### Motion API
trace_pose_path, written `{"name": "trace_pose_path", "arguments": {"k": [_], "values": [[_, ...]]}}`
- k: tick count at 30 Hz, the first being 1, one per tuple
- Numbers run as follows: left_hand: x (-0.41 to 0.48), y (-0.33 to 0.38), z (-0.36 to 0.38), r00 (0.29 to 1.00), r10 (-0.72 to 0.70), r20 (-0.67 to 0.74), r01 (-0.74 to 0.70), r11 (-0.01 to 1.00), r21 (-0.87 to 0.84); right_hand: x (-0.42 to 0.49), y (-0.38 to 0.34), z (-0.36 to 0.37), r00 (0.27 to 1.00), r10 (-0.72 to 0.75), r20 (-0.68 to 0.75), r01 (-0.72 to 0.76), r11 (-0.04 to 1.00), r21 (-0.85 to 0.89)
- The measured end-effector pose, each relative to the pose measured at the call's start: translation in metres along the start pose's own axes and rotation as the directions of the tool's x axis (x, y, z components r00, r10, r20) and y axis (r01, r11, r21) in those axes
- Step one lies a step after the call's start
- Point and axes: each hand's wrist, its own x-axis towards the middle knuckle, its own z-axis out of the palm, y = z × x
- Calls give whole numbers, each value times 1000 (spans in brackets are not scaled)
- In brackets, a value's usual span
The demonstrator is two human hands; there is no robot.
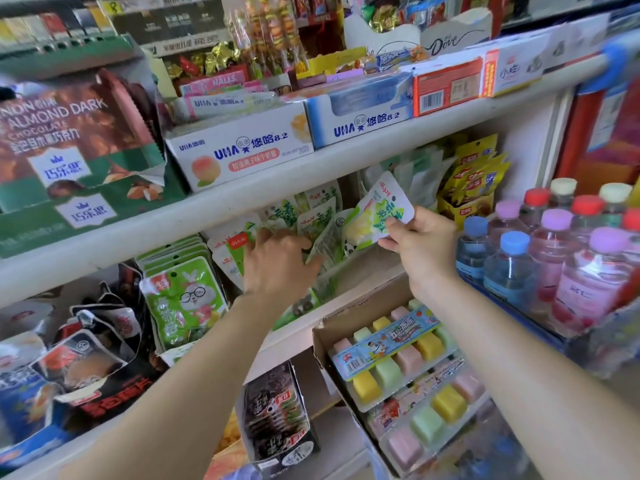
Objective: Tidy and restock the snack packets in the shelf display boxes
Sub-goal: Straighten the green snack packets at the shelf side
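- The right hand (423,244) pinches a packet (380,210) by its lower corner, thumb and fingertips on it.
- That packet is white and green. It is raised and tilted just in front of the middle shelf (214,206), above the row it matches.
- The left hand (277,261) reaches into that row (304,216) with fingers stretched out and spread, touching the standing packets. It grips nothing that shows.
- The row stands loose and uneven under the shelf edge, with some packets leaning and one turned edge-on beside the left fingertips.
- Left of the row is a tight stack of green rabbit packets (183,296), upright in their box.
- Right of the row, yellow packets (475,178) stand in a yellow box.
- Further right are bottles (554,244) with blue, purple and red caps.
- Below the right forearm is a cardboard box (323,344) of pastel candy trays.
- On the shelf above sit UHA boxes (242,150), with a chocolate box (69,140) to their left.
- Lower left, dark packets (86,358) lie crumpled.
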Motion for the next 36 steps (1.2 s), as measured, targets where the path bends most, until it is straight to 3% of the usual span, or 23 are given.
{"name": "trace_pose_path", "arguments": {"k": [3, 8, 12, 15, 18, 23, 27, 32, 36], "values": [[10, 8, 6, 995, -89, 42, 85, 994, 75, 2, 0, -3, 1000, -3, 10, 3, 1000, 10], [21, 13, 14, 984, -176, -17, 176, 984, 1, 3, 8, -10, 1000, 25, 14, -25, 1000, -4], [16, 7, 18, 964, -189, -188, 133, 952, -275, 2, 7, -10, 995, 96, 21, -97, 993, 68], [6, 5, 18, 934, -178, -309, 13, 882, -471, -3, 3, -8, 982, 180, 56, -187, 968, 168], [-6, 8, 17, 938, -63, -341, -165, 783, -600, -6, -5, -7, 962, 256, 98, -273, 924, 268], [-27, 19, 22, 920, 286, -268, -384, 797, -467, -10, -12, -11, 933, 331, 142, -360, 870, 336], [-35, 30, 23, 923, 331, -194, -382, 839, -388, -13, -8, -14, 919, 352, 179, -393, 858, 329], [-43, 31, 29, 868, 464, -177, -495, 773, -397, -19, 3, -12, 944, 284, 169, -314, 931, 184], [-49, 28, 24, 890, 408, -205, -452, 724, -521, -16, 7, -15, 955, 258, 148, -281, 946, 163]]}}
